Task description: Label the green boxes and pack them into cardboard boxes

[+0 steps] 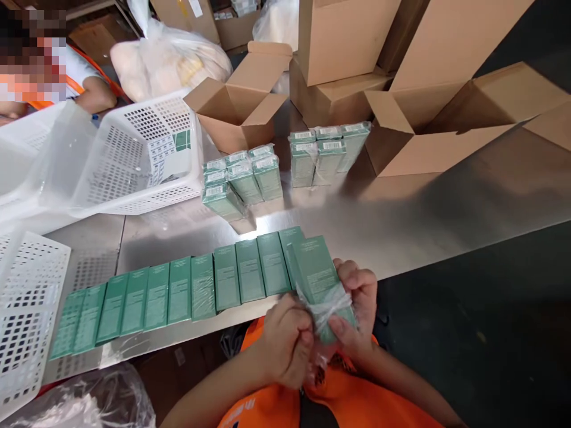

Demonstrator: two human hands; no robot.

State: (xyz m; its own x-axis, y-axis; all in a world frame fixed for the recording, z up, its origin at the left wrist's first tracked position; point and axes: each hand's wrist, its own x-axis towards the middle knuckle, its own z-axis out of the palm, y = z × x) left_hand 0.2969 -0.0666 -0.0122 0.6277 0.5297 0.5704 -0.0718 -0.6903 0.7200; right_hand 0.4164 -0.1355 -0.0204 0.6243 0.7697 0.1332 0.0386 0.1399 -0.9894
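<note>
My right hand [357, 309] grips a slim green carton [316, 270] by its lower end, at the near edge of the steel table [401, 220]. My left hand [288, 342] pinches the clear plastic wrap [328, 306] that hangs loose around that end. A row of several identical green cartons [178, 294] lies flat side by side along the table edge, just left of my hands.
Two wrapped bundles of green cartons [241, 178] [325, 151] stand mid-table. White perforated baskets [134, 154] [27, 309] sit at left, one holding a carton pack. Open cardboard boxes [241, 107] [428, 131] line the back. Another person's arm [91, 92] shows at top left.
</note>
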